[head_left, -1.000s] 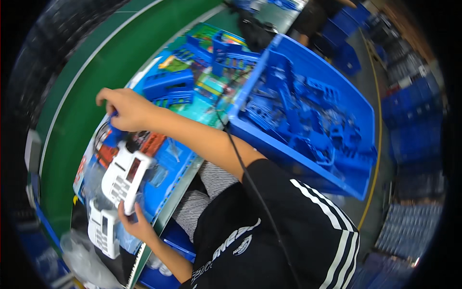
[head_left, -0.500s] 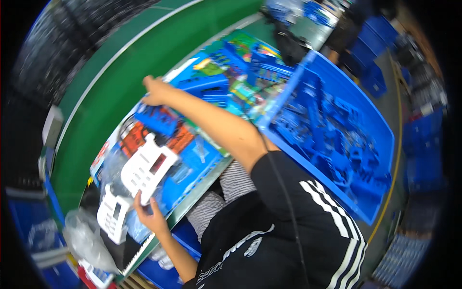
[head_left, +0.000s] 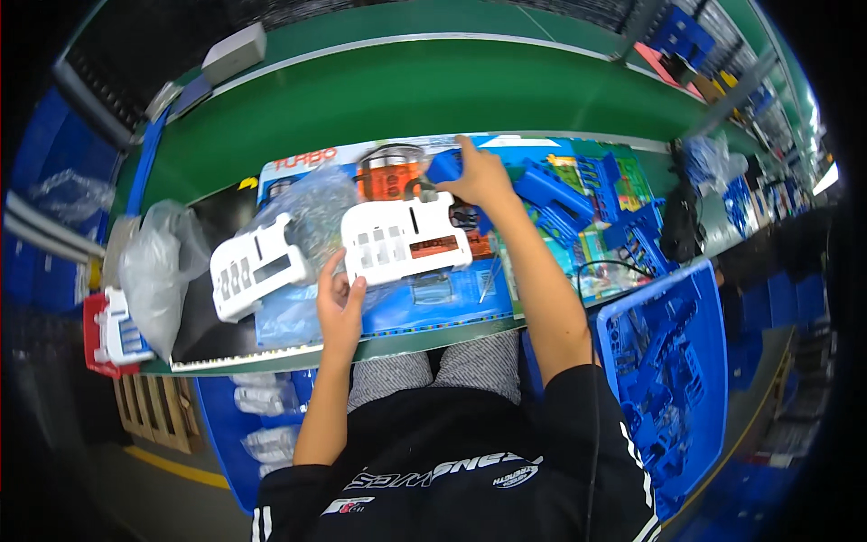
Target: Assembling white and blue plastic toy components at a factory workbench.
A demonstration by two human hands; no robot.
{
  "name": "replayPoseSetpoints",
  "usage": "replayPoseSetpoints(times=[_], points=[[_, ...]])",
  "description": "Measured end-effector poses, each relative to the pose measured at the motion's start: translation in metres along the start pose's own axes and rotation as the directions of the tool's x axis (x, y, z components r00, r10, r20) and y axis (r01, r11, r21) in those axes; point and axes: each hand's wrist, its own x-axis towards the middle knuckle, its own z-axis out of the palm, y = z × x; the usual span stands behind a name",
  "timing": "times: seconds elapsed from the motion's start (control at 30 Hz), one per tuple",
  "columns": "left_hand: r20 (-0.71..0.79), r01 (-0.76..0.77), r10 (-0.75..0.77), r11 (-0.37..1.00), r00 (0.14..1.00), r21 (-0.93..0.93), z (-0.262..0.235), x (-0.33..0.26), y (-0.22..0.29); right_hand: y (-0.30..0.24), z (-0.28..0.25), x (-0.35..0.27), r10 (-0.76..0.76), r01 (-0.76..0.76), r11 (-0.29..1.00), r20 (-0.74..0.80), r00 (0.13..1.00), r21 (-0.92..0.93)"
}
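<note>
My left hand (head_left: 340, 303) pinches the lower left corner of a white plastic housing (head_left: 384, 242) with slots and a rectangular window. The housing is lifted over the printed sheets on the bench. Beyond its upper right edge, my right hand (head_left: 483, 179) is closed round a blue plastic part (head_left: 445, 168), which its fingers partly hide. A second white housing (head_left: 257, 268) of like shape lies to the left on clear plastic wrap (head_left: 312, 212). More blue molded parts (head_left: 553, 197) lie right of my right hand.
A deep blue bin (head_left: 713, 361) full of blue parts stands at the right. On the left are a bulging clear plastic bag (head_left: 163, 271) and a red container (head_left: 97, 336) with a white part. A green board (head_left: 397, 86) rises behind the bench; a black cable (head_left: 591, 434) hangs along my right arm.
My view has turned, so the bench now lies straight across. My right hand has come nearer the white housing with the blue part. The left hand keeps hold of the housing.
</note>
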Motion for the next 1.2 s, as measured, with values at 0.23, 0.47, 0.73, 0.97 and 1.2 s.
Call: replayPoseSetpoints(times=[0.23, 0.47, 0.73, 0.97, 1.2], points=[[0.004, 0.029, -0.029, 0.992, 1.000, -0.122, 0.002, 0.001, 0.003, -0.038, -0.085, -0.021, -0.265, 0.312, 0.854, -0.168, 0.950, 0.417], [-0.002, 0.095, -0.097, 0.979, 0.995, -0.179, -0.010, -0.003, 0.006, -0.125, -0.071, -0.127, -0.690, 0.690, 0.720, 0.182, 0.701, 0.071], [0.009, 0.066, -0.066, 0.979, 0.998, -0.191, -0.009, -0.001, 0.000, -0.128, -0.031, -0.128, -0.704, 0.710, 0.704, 0.136, 0.697, 0.002], [-0.006, 0.092, -0.094, 0.981, 0.996, -0.172, -0.008, -0.002, 0.011, -0.133, -0.036, -0.127, -0.690, 0.695, 0.719, 0.127, 0.712, 0.007], [0.058, 0.144, -0.134, 0.960, 0.989, -0.240, -0.011, -0.004, 0.001, -0.131, -0.020, -0.124, -0.640, 0.650, 0.760, 0.187, 0.745, 0.012]])
